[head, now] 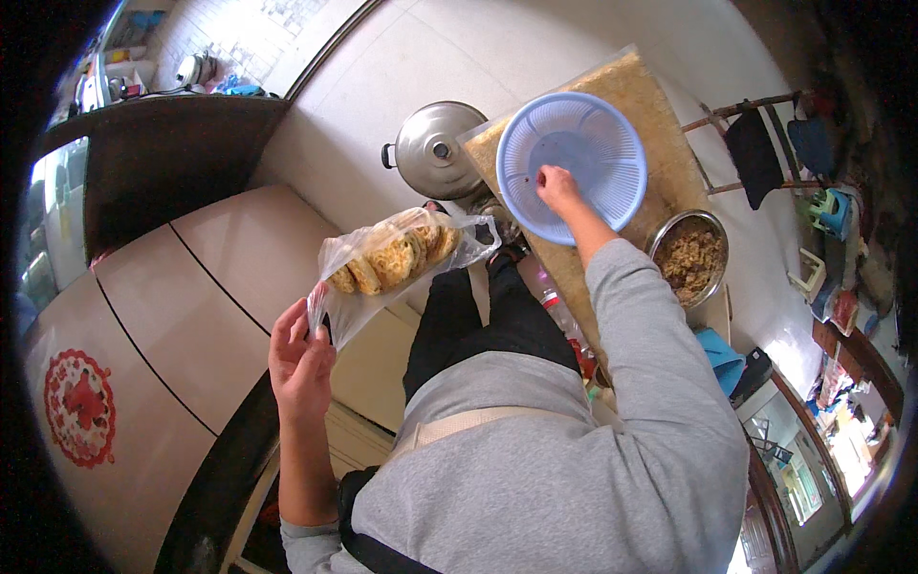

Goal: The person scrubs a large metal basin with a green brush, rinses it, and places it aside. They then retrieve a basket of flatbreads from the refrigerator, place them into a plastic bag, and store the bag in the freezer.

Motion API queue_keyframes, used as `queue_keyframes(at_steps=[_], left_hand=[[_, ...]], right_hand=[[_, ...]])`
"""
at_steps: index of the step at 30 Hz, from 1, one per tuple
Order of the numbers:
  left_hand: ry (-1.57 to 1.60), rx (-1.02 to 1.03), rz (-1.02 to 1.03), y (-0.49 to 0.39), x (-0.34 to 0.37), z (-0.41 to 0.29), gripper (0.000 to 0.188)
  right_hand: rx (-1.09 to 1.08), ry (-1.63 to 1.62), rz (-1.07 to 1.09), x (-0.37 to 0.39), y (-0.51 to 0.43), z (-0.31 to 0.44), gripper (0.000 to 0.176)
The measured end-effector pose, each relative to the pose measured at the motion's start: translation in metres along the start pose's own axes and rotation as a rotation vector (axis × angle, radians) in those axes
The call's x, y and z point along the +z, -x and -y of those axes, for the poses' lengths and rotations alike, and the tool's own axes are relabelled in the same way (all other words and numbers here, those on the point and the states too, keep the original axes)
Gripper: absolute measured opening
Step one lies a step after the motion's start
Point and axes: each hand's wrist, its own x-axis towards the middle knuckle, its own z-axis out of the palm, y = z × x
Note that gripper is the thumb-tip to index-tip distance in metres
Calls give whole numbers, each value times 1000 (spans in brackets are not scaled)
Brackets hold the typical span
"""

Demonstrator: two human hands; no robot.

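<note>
My left hand (305, 359) grips one end of a clear plastic bag (344, 319) that hangs in the air to the left of my legs. Inside the bag several browned flatbreads (391, 262) stand stacked on edge, and a loop handle (489, 233) sticks out at its far end. My right hand (558, 188) reaches into a light-blue plastic colander (624, 161), its fingers curled near the bottom. Whether anything small is between those fingertips is hidden. A few dark crumbs lie on the colander's inside beside them.
The colander sits on a yellowish-brown covered table (663, 129). A steel bowl of crumbly brown filling (690, 262) stands at the table's right edge. Beyond the table is a lidded steel pot (439, 151). Plastic bottles (556, 305) stand beside my leg; a rack (749, 147) holds dark cloths.
</note>
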Motion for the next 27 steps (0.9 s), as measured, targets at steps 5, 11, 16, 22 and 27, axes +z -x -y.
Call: queue_keyframes(at_steps=[5, 11, 16, 22, 27], left_hand=[[-19, 12, 1, -7, -7, 0, 54], [-1, 11, -4, -13, -19, -4, 54], [-19, -16, -20, -17, -21, -5, 53], [-5, -21, 54, -26, -34, -2, 50], [-57, -46, 26, -34, -25, -6, 53]], right_hand=[[156, -26, -35, 34, -18, 12, 13], [136, 97, -75, 47, -21, 20, 22], [113, 92, -13, 45, -25, 22, 29], [84, 87, -23, 29, -28, 27, 17], [554, -474, -336, -8, -56, 4, 24]])
